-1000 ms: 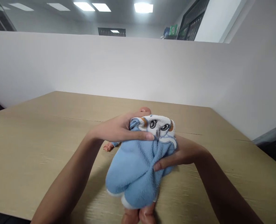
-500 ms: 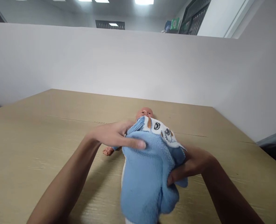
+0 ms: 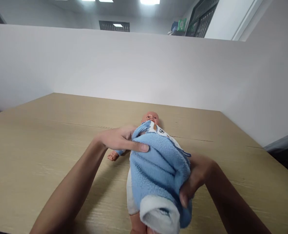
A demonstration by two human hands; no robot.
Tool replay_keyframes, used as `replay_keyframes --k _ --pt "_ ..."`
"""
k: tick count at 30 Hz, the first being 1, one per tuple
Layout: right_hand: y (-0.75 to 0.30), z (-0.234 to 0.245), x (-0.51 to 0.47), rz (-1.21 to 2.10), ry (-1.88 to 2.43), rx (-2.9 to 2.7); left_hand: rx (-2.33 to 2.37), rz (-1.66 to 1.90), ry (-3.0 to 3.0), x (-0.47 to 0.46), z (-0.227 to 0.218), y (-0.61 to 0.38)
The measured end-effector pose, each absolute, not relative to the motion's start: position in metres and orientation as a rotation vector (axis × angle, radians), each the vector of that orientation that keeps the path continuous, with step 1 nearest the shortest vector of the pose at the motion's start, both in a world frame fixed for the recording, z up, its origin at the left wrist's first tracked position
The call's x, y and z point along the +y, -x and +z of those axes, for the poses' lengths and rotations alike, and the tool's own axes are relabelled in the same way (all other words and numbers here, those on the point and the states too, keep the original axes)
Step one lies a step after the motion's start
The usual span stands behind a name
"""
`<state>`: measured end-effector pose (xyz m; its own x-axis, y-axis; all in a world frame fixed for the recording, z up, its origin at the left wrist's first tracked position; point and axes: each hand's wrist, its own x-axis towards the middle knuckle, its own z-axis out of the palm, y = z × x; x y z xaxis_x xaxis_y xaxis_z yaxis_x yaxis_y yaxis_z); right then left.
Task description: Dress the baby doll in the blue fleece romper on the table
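Note:
A baby doll point(image 3: 150, 117) lies on its back on the table, head toward the far side. One arm, a small hand point(image 3: 113, 156) with a blue cuff, shows at the left, and bare legs point(image 3: 137, 223) show at the near end. Over its body is a fuzzy blue garment point(image 3: 153, 169) with a white, eye-printed panel and a white-lined opening at the near end. My left hand point(image 3: 120, 139) grips the garment's upper left edge, thumb on top and fingers hidden behind. My right hand point(image 3: 194, 178) clasps its right side, with its fingers partly hidden.
The wooden table point(image 3: 48, 139) has thin seams across it. A white partition point(image 3: 124, 68) rises behind the table and along the right. Beyond the partition are ceiling lights and a green package point(image 3: 181, 24). A dark object point(image 3: 286, 156) stands past the right edge.
The garment's near end has turned up, so its white-lined opening and the doll's legs now show. The eye-printed panel is more folded over. My right hand has shifted slightly lower.

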<state>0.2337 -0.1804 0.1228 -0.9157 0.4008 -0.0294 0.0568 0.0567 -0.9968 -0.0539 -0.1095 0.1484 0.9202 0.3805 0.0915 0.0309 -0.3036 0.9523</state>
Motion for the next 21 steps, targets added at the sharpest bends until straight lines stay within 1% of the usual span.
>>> replay_keyframes --k 2,5,9,11,15,17,21 --pt "-0.237 0.118 -0.180 1.905 0.568 -2.025 0.237 0.226 -1.813 -0.111 0.149 0.053" --pt "-0.239 0.111 -0.183 1.893 0.599 -1.878 0.153 0.105 -1.753 -0.113 0.149 0.051" --pt "-0.235 0.104 -0.188 1.905 0.652 -1.740 0.076 0.170 -1.733 -0.114 0.145 0.049" --pt "-0.233 0.103 -0.188 1.987 0.622 -1.764 0.055 0.239 -1.755 -0.115 0.142 0.050" --pt "-0.231 0.107 -0.186 2.194 0.313 -1.886 0.070 0.315 -1.737 -0.126 0.135 0.054" --pt "-0.235 0.107 -0.189 2.144 0.318 -1.890 0.114 0.365 -1.690 -0.139 0.132 0.054" --pt "-0.251 0.102 -0.207 1.883 0.597 -1.826 0.379 0.461 -1.648 -0.174 0.126 0.052"
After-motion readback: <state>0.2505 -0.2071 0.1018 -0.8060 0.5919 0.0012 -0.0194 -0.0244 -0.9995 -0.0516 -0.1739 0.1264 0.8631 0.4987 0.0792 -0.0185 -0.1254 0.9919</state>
